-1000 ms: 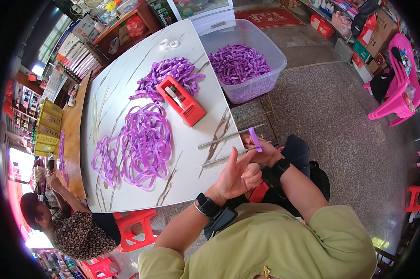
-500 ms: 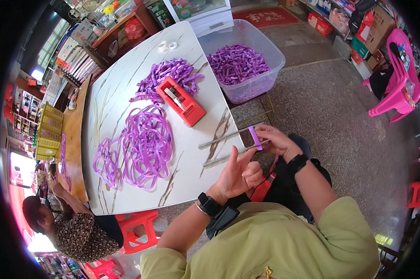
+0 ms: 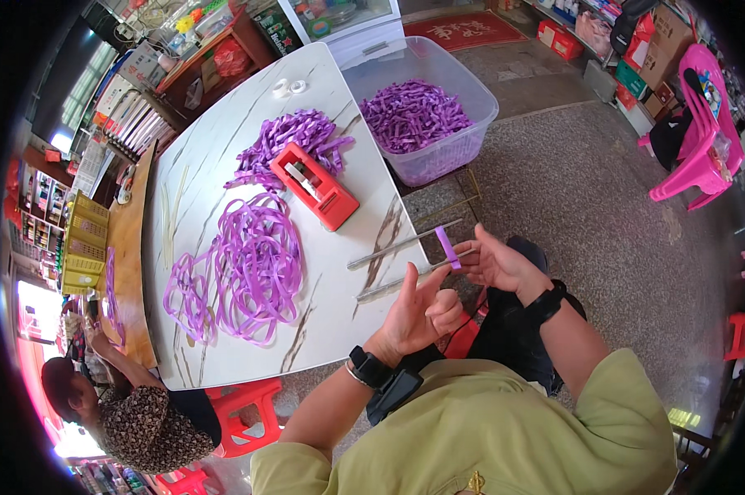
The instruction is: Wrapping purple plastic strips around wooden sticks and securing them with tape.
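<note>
Surface (image 3: pixel 323 318): white, marbled with brown veins, beside the speckled floor (image 3: pixel 579 173).
Ribbon: loose purple coils (image 3: pixel 257 272) near the front edge; a purple heap (image 3: pixel 286 140) farther back.
Tape: a red dispenser (image 3: pixel 314 186) just beside the heap; white rolls (image 3: pixel 281 87) near the far edge.
Tub (image 3: pixel 475 124): clear plastic, beyond the right edge, part filled with purple pieces (image 3: pixel 413 115).
Room: a pink chair (image 3: pixel 694 132) at right, a red mat (image 3: pixel 467 33) beyond the tub; at left, a seated person (image 3: pixel 153 429) by a wooden table (image 3: pixel 133 285) with yellow baskets (image 3: pixel 85 239).
Rods (image 3: pixel 401 250): two, metal, jutting past the surface's right edge.
Purple strip (image 3: pixel 447 246): spanning both rods, beyond the edge.
Left hand (image 3: pixel 413 318): thumb and index finger apart, index reaching to the strip's lower end, other fingers curled.
Right hand (image 3: pixel 508 268): fingers apart from raised thumb, tips close to the strip; cannot tell whether touching.
Since half a second ago: right hand opened and turned, after bunching at the strip; left hand nearly unchanged; strip still across the rods.
</note>
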Motion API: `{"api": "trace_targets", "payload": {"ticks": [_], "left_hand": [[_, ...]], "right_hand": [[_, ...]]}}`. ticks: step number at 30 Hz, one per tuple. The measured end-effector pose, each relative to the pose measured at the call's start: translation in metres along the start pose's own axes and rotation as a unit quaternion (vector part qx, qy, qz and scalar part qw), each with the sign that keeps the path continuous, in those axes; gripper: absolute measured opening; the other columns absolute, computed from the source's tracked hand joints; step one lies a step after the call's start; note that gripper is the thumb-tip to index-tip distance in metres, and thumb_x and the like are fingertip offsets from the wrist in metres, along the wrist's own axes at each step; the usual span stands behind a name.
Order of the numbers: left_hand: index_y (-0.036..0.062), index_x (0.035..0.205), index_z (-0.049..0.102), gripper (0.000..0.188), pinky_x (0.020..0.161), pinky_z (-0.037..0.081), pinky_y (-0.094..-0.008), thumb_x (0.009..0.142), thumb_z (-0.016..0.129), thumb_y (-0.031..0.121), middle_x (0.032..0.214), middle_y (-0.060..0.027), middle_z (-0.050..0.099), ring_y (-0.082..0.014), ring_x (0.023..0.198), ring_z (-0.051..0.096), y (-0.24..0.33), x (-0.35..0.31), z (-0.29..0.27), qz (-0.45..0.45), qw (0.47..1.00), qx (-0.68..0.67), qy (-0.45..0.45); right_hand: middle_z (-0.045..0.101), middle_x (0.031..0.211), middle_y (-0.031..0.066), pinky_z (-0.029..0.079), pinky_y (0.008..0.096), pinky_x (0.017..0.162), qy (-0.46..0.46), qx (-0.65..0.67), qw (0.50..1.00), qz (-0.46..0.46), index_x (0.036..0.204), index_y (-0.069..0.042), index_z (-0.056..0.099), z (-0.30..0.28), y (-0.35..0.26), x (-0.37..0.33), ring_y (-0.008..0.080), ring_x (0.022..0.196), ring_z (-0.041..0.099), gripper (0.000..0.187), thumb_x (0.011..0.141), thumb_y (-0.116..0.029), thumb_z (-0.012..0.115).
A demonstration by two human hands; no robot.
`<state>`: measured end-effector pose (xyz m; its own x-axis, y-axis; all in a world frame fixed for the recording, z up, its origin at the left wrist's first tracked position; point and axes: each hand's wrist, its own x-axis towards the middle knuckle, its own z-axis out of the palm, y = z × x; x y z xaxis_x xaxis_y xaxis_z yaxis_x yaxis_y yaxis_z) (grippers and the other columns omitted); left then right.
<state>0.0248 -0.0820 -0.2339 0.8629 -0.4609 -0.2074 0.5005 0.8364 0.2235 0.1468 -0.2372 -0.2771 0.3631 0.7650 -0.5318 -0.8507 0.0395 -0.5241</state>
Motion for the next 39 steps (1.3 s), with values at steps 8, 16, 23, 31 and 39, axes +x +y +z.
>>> {"api": "trace_targets", "payload": {"ticks": [8,16,23,31,39], "left_hand": [[0.017,0.123,0.039,0.061,0.051,0.024,-0.0227,0.083,0.023,0.061,0.054,0.0038,0.024,-0.0095,0.053,0.027,0.001,0.0,0.002,0.0,1.0,0.01,-0.002],[0.0168,0.121,0.04,0.06,0.052,0.024,-0.0231,0.083,0.024,0.061,0.055,0.0036,0.024,-0.0096,0.053,0.026,0.002,-0.001,0.003,-0.004,1.0,0.015,0.001],[0.018,0.12,0.042,0.059,0.051,0.024,-0.0232,0.083,0.024,0.061,0.055,0.0038,0.023,-0.0097,0.053,0.025,0.001,-0.001,0.002,-0.003,1.0,0.008,0.004],[0.018,0.12,0.042,0.058,0.051,0.024,-0.0231,0.084,0.024,0.06,0.055,0.0038,0.023,-0.0096,0.053,0.025,0.001,0.0,-0.001,0.0,1.0,0.002,-0.009],[0.0178,0.12,0.042,0.058,0.052,0.024,-0.023,0.084,0.024,0.06,0.055,0.0037,0.023,-0.0096,0.053,0.026,0.001,-0.001,0.001,-0.002,1.0,0.0,-0.003]], "right_hand": [[0.06,0.09,0.0014,0.043,0.0245,0.069,0.044,-0.066,0.996,-0.038,0.092,-0.011,0.056,0.01,-0.011,0.002,0.0107,0.079,0.056,0.02,0.084,-0.029,0.052],[0.059,0.087,0.0,0.041,0.0208,0.066,0.089,-0.135,0.981,-0.103,0.086,-0.012,0.055,0.025,-0.021,-0.004,0.0068,0.077,0.053,0.017,0.08,-0.028,0.058],[0.06,0.079,0.0005,0.041,0.0188,0.06,0.135,-0.217,0.949,-0.186,0.081,-0.007,0.057,0.033,-0.022,-0.007,0.0057,0.071,0.053,0.016,0.078,-0.022,0.06],[0.063,0.085,0.0062,0.039,0.0166,0.058,0.105,-0.316,0.907,-0.257,0.083,-0.004,0.054,0.031,-0.027,-0.009,0.0056,0.072,0.056,0.014,0.081,-0.018,0.057],[0.062,0.084,0.0024,0.037,0.0157,0.056,0.08,-0.24,0.956,-0.147,0.086,-0.006,0.057,0.017,-0.03,-0.008,0.0028,0.065,0.05,0.015,0.082,-0.02,0.054]]}}
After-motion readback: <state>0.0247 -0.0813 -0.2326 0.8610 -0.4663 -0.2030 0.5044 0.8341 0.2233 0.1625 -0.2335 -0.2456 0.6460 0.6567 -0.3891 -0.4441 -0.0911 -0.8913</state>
